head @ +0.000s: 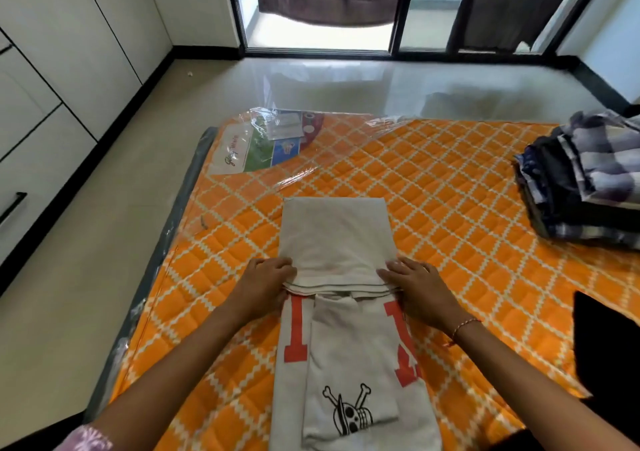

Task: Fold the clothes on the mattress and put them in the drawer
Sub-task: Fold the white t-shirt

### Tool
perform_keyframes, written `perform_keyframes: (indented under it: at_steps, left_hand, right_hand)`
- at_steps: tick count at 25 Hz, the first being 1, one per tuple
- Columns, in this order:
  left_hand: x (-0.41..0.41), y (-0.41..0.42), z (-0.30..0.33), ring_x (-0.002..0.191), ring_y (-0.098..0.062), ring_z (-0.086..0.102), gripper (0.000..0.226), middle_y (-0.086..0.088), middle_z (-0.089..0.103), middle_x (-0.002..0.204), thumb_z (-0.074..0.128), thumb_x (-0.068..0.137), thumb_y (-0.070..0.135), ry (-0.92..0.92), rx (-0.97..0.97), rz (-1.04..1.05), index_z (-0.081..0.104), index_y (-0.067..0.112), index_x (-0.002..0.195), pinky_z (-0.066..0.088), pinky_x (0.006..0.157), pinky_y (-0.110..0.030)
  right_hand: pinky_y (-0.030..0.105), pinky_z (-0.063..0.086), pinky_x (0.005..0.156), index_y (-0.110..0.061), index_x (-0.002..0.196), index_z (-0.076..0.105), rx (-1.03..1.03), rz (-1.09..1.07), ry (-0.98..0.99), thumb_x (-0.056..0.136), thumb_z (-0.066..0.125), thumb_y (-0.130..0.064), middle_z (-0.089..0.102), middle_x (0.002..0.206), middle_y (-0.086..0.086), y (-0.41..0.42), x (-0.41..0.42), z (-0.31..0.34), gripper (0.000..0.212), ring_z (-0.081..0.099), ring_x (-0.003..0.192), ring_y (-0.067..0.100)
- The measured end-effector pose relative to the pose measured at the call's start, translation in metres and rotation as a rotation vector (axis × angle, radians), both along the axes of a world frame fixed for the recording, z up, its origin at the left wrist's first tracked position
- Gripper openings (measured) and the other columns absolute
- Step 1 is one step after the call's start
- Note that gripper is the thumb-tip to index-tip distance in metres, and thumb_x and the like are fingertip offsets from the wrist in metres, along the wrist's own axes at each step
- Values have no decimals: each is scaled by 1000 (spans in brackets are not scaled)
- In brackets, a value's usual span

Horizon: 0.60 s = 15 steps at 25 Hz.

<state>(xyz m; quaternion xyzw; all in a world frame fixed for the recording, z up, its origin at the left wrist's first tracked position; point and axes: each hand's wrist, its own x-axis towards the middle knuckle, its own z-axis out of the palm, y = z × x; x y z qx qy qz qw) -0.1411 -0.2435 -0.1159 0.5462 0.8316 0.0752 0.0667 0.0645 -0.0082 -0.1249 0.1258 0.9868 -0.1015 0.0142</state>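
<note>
Far left: white flat-fronted cabinet units with drawer fronts (31,111), one black bar handle (12,204) at the frame edge, standing on a glossy pale tiled floor (114,187). Next, an orange quilted mattress with a white diamond pattern (433,180), wrapped in clear plastic, lying directly on the floor; a printed product label (263,142) sits under the plastic at its far left corner. Left hand (263,286): fingers curled over the left end of the folded hem of an off-white T-shirt with red block lettering and a black skull-and-crossbones print (337,236), thumb and fingers clamped on the stacked layers. The T-shirt lies flat at the mattress's near centre, folded into a long narrow strip, its far portion doubled back toward the person so the hem crosses the strip midway; the skull print is on the near end. Right hand (420,288): fingers together and laid on the right end of the same hem, fingertips pressing the cloth, seemingly pinching it, though the thumb is hidden; a thin red thread bracelet (465,326) circles the wrist. Further right, a black garment (606,343) at the mattress's near right edge. Far right, a pile of dark blue and checked clothes (585,177) on the mattress's far right, well apart from the T-shirt.
</note>
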Motion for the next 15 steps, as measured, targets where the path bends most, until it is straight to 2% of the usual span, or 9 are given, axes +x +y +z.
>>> perform_keyframes:
  at_steps: [1, 3, 4, 6, 7, 9, 12, 14, 15]
  left_hand:
    - [4, -2, 0, 129, -15, 45, 36, -1, 49, 139, 54, 89, 29, -92, -55, 49, 58, 20, 124, 19, 107, -37]
    - [18, 1, 2, 134, -19, 40, 52, -2, 46, 142, 37, 89, 50, -191, 74, 162, 55, 21, 128, 16, 111, -44]
    - [32, 7, 2, 135, -22, 40, 58, -6, 47, 142, 34, 89, 54, -127, 161, 198, 55, 20, 131, 19, 110, -48]
    - [59, 20, -7, 143, -28, 25, 57, -12, 31, 153, 35, 95, 51, 16, 95, 193, 39, 23, 144, 16, 112, -51]
    - [70, 23, -15, 147, -26, 11, 58, -11, 14, 159, 31, 98, 49, 44, 11, 176, 22, 25, 150, 7, 115, -49]
    - [83, 18, -33, 148, -21, -5, 58, -6, -5, 160, 23, 101, 46, 38, -170, 170, 3, 26, 152, -6, 116, -41]
    - [79, -11, -30, 146, -30, 12, 56, -13, 11, 158, 32, 101, 38, -45, -164, 91, 20, 15, 150, 4, 117, -43]
    - [77, -39, -25, 133, -40, 39, 54, -23, 37, 146, 27, 101, 36, -8, -118, -9, 41, 2, 140, 35, 106, -50]
    - [77, -56, -23, 125, -39, 50, 61, -24, 47, 139, 20, 101, 39, 59, -104, -31, 48, -3, 134, 46, 95, -50]
  right_hand:
    - [40, 29, 112, -22, 139, 47, -120, -33, -82, 93, 52, -11, 36, 151, 2, 0, 2, -1, 48, 30, 142, 20]
    - [38, 25, 113, -23, 139, 46, -294, -152, 40, 96, 52, -23, 32, 153, 3, -5, -1, -3, 44, 27, 143, 20]
    - [40, 23, 114, -25, 143, 40, -278, -184, 78, 96, 48, -37, 26, 155, 4, -12, -3, -4, 49, 22, 145, 21]
    - [43, 15, 117, -30, 151, 12, -136, -168, -94, 86, 15, -66, 1, 160, 3, -29, -8, -10, 74, 3, 148, 21]
    - [42, 11, 117, -32, 151, 1, -66, -135, -194, 79, 2, -69, -8, 160, 3, -38, -10, -16, 82, -5, 148, 20]
    - [39, 7, 118, -32, 151, -5, -47, -131, -263, 83, 2, -65, -12, 160, 3, -44, -6, -23, 76, -9, 148, 20]
    - [33, 12, 117, -24, 152, 11, -88, -85, -138, 102, 27, -41, 3, 160, 7, -32, 20, -20, 55, 3, 148, 21]
    - [34, 19, 116, -20, 150, 19, -52, -44, -83, 102, 38, -25, 11, 159, 9, -23, 50, -21, 53, 10, 148, 25]
    - [35, 20, 116, -23, 151, 12, -10, -7, -133, 101, 40, -23, 4, 160, 6, -22, 66, -20, 57, 4, 148, 24]
